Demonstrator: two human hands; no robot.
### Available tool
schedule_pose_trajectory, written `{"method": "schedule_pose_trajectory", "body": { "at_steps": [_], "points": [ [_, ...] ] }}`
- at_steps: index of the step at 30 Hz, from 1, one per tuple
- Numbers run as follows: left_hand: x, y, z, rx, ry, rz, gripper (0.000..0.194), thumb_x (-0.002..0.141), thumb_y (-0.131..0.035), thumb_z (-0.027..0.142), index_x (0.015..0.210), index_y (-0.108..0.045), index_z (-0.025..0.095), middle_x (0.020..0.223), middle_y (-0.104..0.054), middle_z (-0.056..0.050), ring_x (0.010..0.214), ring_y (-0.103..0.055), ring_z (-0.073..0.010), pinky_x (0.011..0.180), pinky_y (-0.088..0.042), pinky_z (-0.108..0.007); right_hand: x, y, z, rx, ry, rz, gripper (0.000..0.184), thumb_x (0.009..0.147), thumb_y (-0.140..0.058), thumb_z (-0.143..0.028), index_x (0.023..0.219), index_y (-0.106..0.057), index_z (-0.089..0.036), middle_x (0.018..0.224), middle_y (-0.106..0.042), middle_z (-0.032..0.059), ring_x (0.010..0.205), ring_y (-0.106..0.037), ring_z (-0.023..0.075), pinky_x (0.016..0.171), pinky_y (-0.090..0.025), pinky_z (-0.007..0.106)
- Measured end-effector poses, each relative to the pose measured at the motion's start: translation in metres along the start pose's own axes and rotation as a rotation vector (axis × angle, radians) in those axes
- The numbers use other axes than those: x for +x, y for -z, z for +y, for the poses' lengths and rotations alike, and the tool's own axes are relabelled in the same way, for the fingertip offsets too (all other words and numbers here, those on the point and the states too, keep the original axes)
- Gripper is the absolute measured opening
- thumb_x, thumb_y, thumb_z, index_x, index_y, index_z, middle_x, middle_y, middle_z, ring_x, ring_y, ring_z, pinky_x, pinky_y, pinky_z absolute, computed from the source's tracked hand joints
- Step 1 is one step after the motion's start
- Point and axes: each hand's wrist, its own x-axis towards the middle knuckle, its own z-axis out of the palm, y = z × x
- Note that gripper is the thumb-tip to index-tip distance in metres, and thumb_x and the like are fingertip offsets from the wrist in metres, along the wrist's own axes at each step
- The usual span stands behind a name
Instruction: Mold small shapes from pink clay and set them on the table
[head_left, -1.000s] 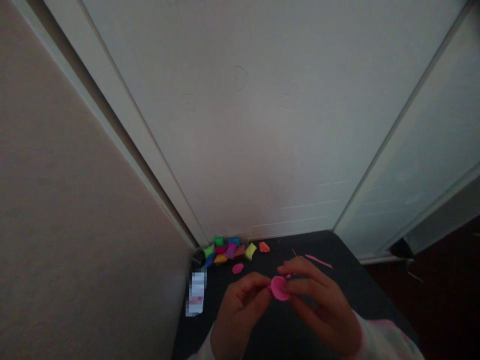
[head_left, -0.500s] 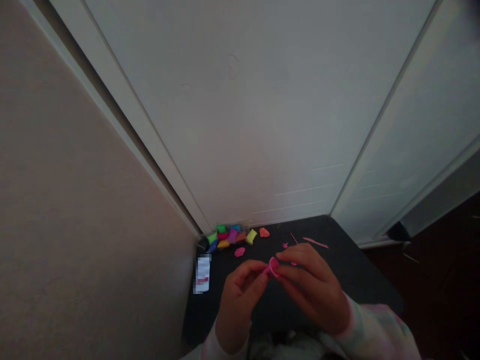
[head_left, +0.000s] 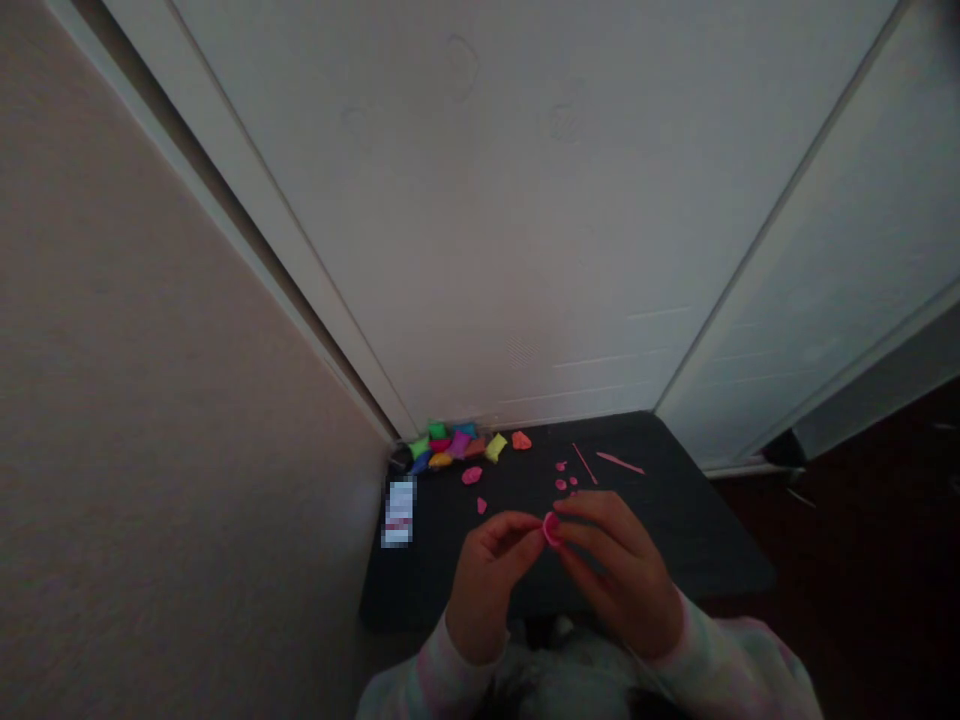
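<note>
A small pink cup-shaped piece of modelling clay is held between my hands above the dark table. My left hand pinches its left side between thumb and fingers. From the right, my right hand grips the rim with its fingertips. Beyond my right fingers lie several small pink clay bits, partly hidden by that hand. A small pink lump and a larger pink lump rest past my left hand.
Colourful clay packets line the back left, with an orange clay lump beside them. A pixelated white phone-like rectangle lies at the left edge. A thin pink stick and a flat pink tool lie back right. White panels rise behind.
The view has tilted down slightly, so more of the table shows. The cup-shaped clay has turned a little between my fingers, and both hands still hold it. More pink bits are visible.
</note>
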Motion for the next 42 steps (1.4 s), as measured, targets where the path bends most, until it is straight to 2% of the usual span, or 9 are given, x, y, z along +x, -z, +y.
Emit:
{"method": "schedule_pose_trajectory", "body": {
  "at_steps": [7,15,19,24,32,36,39,42],
  "points": [
    [0.006,-0.005,-0.012,-0.078,0.098,0.02,0.003,0.061,-0.066,0.017,0.062,-0.067,0.014,0.055,-0.059,0.003,0.054,-0.047,-0.0085,0.061,-0.038,-0.021,-0.022,-0.011,0.013,-0.033,-0.047,-0.012,0.014,0.076,-0.054,-0.012,0.087,-0.061,-0.019,0.087,-0.063,0.0077,0.086,-0.057,0.0205,0.072,-0.05,0.037],
    [0.023,0.003,-0.017,-0.108,0.145,-0.025,0.006,0.057,-0.068,0.019,0.059,-0.067,0.014,0.053,-0.058,0.002,0.052,-0.046,-0.0086,0.059,-0.036,-0.022,-0.02,-0.022,0.021,-0.027,-0.103,-0.027,0.012,0.078,-0.051,-0.016,0.086,-0.06,-0.018,0.088,-0.062,0.0087,0.085,-0.058,0.0202,0.072,-0.05,0.036],
    [0.031,0.009,-0.013,-0.135,0.161,-0.058,0.007,0.058,-0.068,0.02,0.061,-0.067,0.014,0.056,-0.06,0.001,0.055,-0.047,-0.0092,0.059,-0.036,-0.021,-0.015,-0.028,0.024,-0.029,-0.076,-0.049,0.011,0.079,-0.051,-0.02,0.086,-0.059,-0.017,0.089,-0.061,0.0095,0.084,-0.057,0.0201,0.069,-0.051,0.035],
    [0.039,0.025,-0.007,-0.159,0.162,-0.046,0.012,0.056,-0.07,0.023,0.06,-0.066,0.012,0.054,-0.058,0.001,0.053,-0.046,-0.0087,0.056,-0.035,-0.022,-0.001,-0.044,0.021,-0.06,-0.063,-0.01,0.011,0.081,-0.049,-0.02,0.084,-0.06,-0.018,0.086,-0.061,0.0083,0.083,-0.058,0.0192,0.069,-0.051,0.033],
    [0.047,0.061,-0.006,-0.251,0.137,-0.042,0.015,0.057,-0.071,0.025,0.065,-0.066,0.013,0.061,-0.06,-0.001,0.058,-0.047,-0.0101,0.059,-0.036,-0.023,0.024,-0.071,-0.003,-0.08,-0.065,0.047,0.013,0.081,-0.049,-0.017,0.081,-0.062,-0.018,0.08,-0.064,0.0066,0.079,-0.059,0.0172,0.068,-0.051,0.03],
    [0.045,0.071,0.005,-0.237,0.125,-0.041,0.018,0.056,-0.072,0.029,0.065,-0.066,0.013,0.064,-0.062,-0.002,0.062,-0.05,-0.0118,0.063,-0.039,-0.025,0.027,-0.077,-0.012,-0.038,-0.089,0.022,0.015,0.081,-0.049,-0.018,0.088,-0.062,-0.02,0.084,-0.065,0.0059,0.083,-0.059,0.0181,0.073,-0.05,0.032],
    [0.041,0.076,0.011,-0.25,0.119,-0.013,0.017,0.056,-0.072,0.028,0.064,-0.066,0.014,0.064,-0.062,-0.001,0.062,-0.05,-0.0113,0.063,-0.039,-0.024,0.028,-0.078,-0.015,0.052,-0.168,0.0,0.016,0.081,-0.049,-0.019,0.091,-0.061,-0.021,0.088,-0.064,0.0065,0.086,-0.059,0.0187,0.074,-0.051,0.031],
    [0.038,0.082,0.01,-0.225,0.122,-0.018,0.016,0.056,-0.071,0.028,0.062,-0.066,0.014,0.06,-0.06,0.0,0.059,-0.048,-0.0101,0.06,-0.037,-0.022,0.03,-0.077,-0.016,0.168,-0.32,0.021,0.013,0.079,-0.053,-0.021,0.09,-0.06,-0.022,0.091,-0.063,0.0065,0.087,-0.06,0.0181,0.072,-0.052,0.028]
  ]
}}
